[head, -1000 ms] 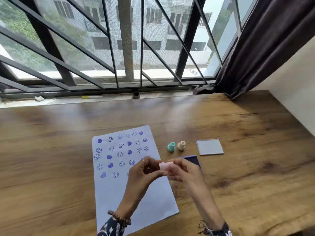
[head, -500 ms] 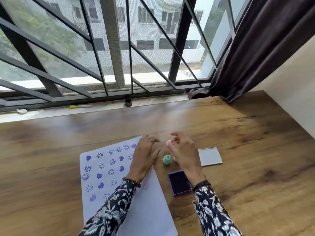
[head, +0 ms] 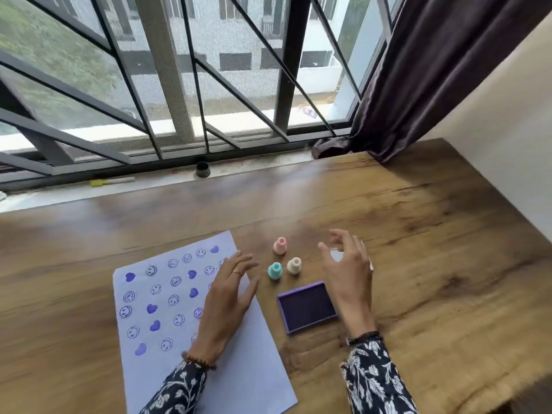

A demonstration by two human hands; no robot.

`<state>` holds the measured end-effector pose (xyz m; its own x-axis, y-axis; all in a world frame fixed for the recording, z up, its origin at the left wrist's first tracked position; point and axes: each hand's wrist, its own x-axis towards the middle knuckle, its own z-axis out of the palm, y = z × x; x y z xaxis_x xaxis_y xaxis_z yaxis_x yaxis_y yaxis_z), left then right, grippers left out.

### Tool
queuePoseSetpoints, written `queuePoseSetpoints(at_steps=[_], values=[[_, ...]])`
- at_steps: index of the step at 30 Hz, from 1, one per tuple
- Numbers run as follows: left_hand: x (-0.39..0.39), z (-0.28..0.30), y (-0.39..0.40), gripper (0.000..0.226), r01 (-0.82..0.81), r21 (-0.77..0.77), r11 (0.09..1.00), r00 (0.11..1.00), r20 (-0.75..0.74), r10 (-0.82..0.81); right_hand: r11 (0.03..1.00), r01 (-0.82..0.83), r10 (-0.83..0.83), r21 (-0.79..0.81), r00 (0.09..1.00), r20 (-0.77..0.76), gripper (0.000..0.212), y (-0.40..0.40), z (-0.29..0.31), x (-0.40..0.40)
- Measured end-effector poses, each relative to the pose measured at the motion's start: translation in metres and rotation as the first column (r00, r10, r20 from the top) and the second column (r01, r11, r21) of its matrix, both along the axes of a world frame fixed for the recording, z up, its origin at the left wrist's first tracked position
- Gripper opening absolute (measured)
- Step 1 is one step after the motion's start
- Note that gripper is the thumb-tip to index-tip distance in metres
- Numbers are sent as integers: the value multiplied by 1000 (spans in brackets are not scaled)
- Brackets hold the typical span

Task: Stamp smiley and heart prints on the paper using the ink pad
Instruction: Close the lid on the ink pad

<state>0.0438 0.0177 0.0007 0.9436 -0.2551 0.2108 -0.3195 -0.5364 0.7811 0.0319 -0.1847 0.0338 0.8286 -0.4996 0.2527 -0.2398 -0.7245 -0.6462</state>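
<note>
A white paper [head: 167, 297] covered with several purple smileys and hearts lies on the wooden table. Three small stamps stand upright to its right: a pink stamp [head: 280, 245], a teal stamp [head: 275, 271] and a cream stamp [head: 294, 265]. The open purple ink pad [head: 307, 307] lies in front of them. My left hand [head: 227, 303] hovers over the paper's right part, fingers apart, holding nothing. My right hand [head: 348, 273] is raised right of the stamps, fingers spread and empty, covering most of the ink pad lid [head: 336, 254].
The wooden table [head: 433, 264] runs to a window sill at the back, where a small dark cap [head: 203, 169] and a yellow-tipped pen [head: 112, 181] lie. A dark curtain [head: 433, 70] hangs at the back right beside a wall.
The pink stamp went from my hands to the table behind the teal and cream ones. Both hands have let go and drawn apart, and the view has tilted down.
</note>
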Motion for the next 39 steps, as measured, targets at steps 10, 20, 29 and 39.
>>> queuePoseSetpoints(at_steps=[10, 20, 29, 39], values=[[-64, -10, -16, 48, 201, 82, 976, 979, -39, -198, 984, 107, -146, -140, 941, -305, 83, -27, -35, -20], [-61, 19, -21, 78, 186, -226, 956, 969, -116, -216, 440, 17, -3, 898, 1000, -18, 45, 7, 31, -69], [-66, 38, -34, 60, 262, -90, 961, 960, 128, -250, -297, 50, 139, 953, 990, -9, 65, 27, 26, -97], [-64, 29, -27, 71, 150, 17, 989, 954, 260, -149, 975, 27, 4, 220, 990, -140, 88, 63, 23, -106]])
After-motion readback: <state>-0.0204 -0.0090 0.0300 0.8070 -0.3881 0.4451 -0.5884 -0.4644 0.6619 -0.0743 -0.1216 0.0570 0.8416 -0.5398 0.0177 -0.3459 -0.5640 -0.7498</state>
